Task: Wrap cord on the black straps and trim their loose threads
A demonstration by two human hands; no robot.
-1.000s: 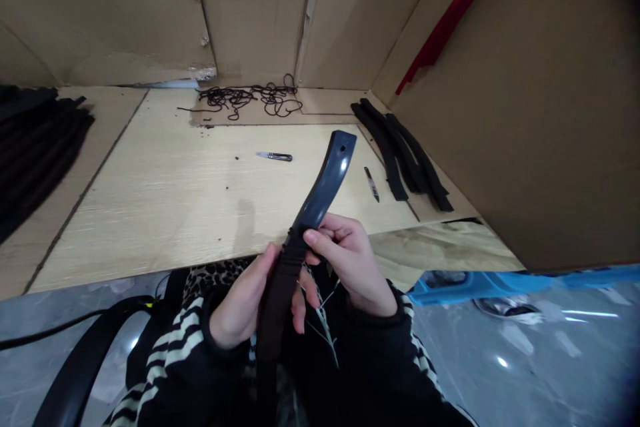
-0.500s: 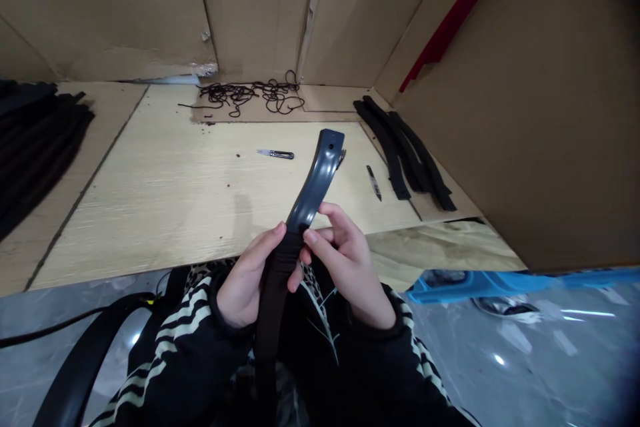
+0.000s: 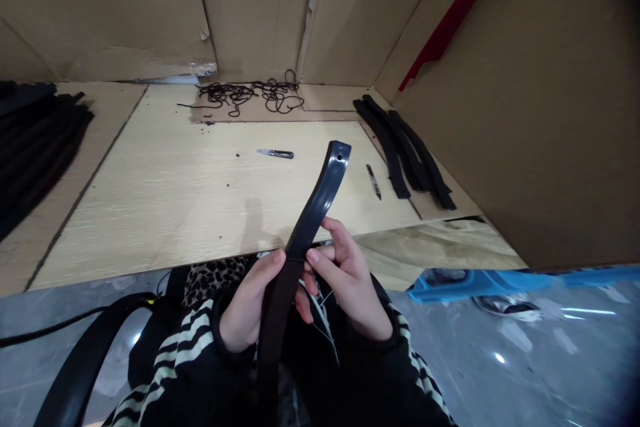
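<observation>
Between my hands is a curved, glossy dark strip (image 3: 320, 197) with a small hole near its upper end. A matte dark fabric sleeve (image 3: 281, 300) covers its lower part, and its edge lies across the strip at my thumbs. My left hand (image 3: 250, 300) is closed on the sleeved strip from the left, thumb by that edge. From the right, my right hand (image 3: 347, 277) pinches the same spot, its thumb on the edge and its index finger against the strip's side. Some fingers are hidden behind the strip, and its lower end runs down over my lap.
Thread snips (image 3: 275, 153) and a small pointed blade-like tool (image 3: 373, 182) lie on the table (image 3: 165, 193). Several dark curved strips (image 3: 395, 147) rest at right, with a dark pile (image 3: 40, 147) at left. Tangled dark cord (image 3: 240, 95) lies by the cardboard wall (image 3: 260, 13).
Both hands and the strip have come slightly lower, toward my body. The sleeve was bunched in folds at my thumbs and now lies smoother, with a straight edge.
</observation>
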